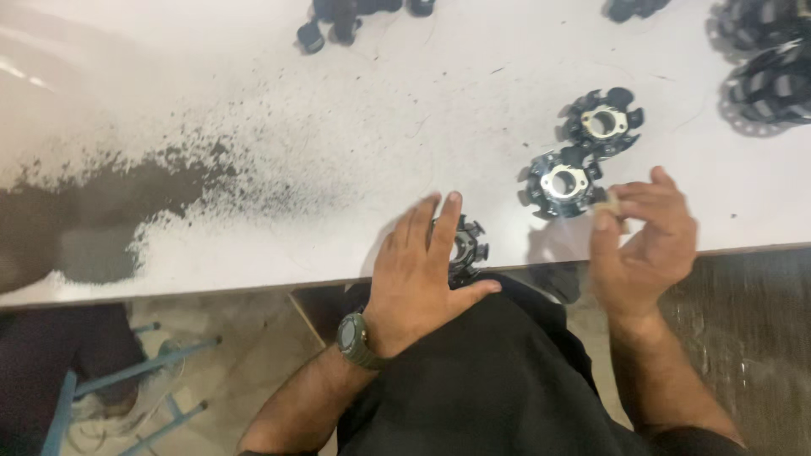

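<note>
My left hand (418, 270) lies flat over a round black toothed metal part (469, 245) at the near edge of the white table (338, 127), fingers spread on top of it. My right hand (646, 241) hovers at the table edge and pinches a small beige piece (610, 205) between thumb and fingertips. Two more toothed metal rings sit just beyond it: one (562, 183) close to the right hand's fingers, another (602, 123) a little farther back.
Dark powder (110, 203) is smeared over the table's left side. Stacks of similar black parts (764, 72) stand at the far right, small black pieces (334, 25) at the far edge. A blue stool frame (127, 380) stands on the floor at the lower left.
</note>
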`<state>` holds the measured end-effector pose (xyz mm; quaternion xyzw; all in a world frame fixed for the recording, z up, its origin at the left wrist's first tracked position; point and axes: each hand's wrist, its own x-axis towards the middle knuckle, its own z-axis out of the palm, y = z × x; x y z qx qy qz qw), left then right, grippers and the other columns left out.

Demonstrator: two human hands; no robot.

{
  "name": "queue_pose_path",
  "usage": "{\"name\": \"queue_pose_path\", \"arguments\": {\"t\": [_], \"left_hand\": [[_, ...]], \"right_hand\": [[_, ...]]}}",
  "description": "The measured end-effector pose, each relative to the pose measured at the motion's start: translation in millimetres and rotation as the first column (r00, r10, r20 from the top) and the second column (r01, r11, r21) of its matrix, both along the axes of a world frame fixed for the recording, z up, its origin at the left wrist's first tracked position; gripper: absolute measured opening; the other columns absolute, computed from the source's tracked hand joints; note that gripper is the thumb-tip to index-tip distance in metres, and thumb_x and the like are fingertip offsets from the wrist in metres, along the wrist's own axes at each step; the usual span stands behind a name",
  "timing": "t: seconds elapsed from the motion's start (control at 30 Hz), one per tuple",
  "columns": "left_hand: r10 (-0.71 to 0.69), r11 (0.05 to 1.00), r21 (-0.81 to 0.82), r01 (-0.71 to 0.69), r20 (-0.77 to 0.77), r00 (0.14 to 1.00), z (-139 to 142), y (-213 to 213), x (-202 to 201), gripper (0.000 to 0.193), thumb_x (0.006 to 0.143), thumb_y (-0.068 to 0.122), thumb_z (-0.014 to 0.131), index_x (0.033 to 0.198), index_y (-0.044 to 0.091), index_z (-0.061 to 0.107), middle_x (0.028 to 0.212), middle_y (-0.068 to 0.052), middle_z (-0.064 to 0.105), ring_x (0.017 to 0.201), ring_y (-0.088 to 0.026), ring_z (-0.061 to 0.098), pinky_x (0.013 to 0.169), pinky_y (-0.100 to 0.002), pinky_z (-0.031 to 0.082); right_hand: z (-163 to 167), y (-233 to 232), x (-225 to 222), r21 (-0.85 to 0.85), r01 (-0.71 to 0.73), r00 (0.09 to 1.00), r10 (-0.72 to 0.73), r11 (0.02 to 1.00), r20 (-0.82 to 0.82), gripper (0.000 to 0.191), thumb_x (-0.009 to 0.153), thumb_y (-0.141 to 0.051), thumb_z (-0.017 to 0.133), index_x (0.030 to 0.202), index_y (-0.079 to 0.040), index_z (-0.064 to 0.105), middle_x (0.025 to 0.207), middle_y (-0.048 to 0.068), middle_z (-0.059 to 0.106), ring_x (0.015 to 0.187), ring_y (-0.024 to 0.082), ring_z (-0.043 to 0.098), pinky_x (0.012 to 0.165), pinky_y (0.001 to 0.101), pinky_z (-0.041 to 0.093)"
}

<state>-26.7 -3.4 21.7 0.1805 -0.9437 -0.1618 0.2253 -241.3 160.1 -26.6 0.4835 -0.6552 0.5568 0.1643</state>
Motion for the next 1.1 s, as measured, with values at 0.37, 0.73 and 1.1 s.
{"name": "queue_pose_path", "arguments": {"t": [0.37, 0.73, 1.1], "left_hand": [[-0.238, 0.971, -0.003, 0.238, 0.044, 0.97, 17.0, 29.3, -150.2, 0.094, 0.073, 0.046, 0.09, 0.141, 0.001, 0.043, 0.132, -0.023, 0.052, 0.12, -0.038, 0.053, 0.096, -0.051, 0.048], [-0.315, 0.944, 0.105, 0.312, 0.017, 0.949, -1.4, 1.0, -241.9, 0.1, 0.075, 0.04, 0.091, 0.153, 0.011, 0.036, 0.145, -0.022, 0.047, 0.128, -0.039, 0.054, 0.104, -0.048, 0.053], [-0.34, 0.934, -0.065, 0.352, 0.147, 0.929, -1.9, 14.7, -399.3, 0.135, 0.054, 0.073, 0.09, 0.154, 0.011, 0.024, 0.159, -0.03, 0.015, 0.143, -0.057, 0.024, 0.103, -0.072, 0.04]], "right_hand": [[-25.4, 78.6, -84.9, -0.107, 0.271, 0.942, -0.241, 0.957, 0.232, 0.018, 0.118, -0.005, 0.067, 0.127, -0.001, 0.052, 0.126, 0.007, 0.051, 0.119, 0.016, 0.057, 0.12, 0.0395, 0.048], [-54.0, 122.1, -132.0, -0.103, 0.411, 0.889, -0.373, 0.906, 0.266, 0.02, 0.118, 0.0, 0.066, 0.129, 0.003, 0.049, 0.123, 0.01, 0.053, 0.115, 0.016, 0.058, 0.11, 0.0336, 0.049], [-30.7, 134.8, -206.9, -0.092, 0.512, 0.818, -0.453, 0.854, 0.354, 0.017, 0.106, -0.001, 0.058, 0.119, 0.0, 0.047, 0.117, 0.008, 0.055, 0.1, 0.011, 0.065, 0.085, 0.0235, 0.059]]}}
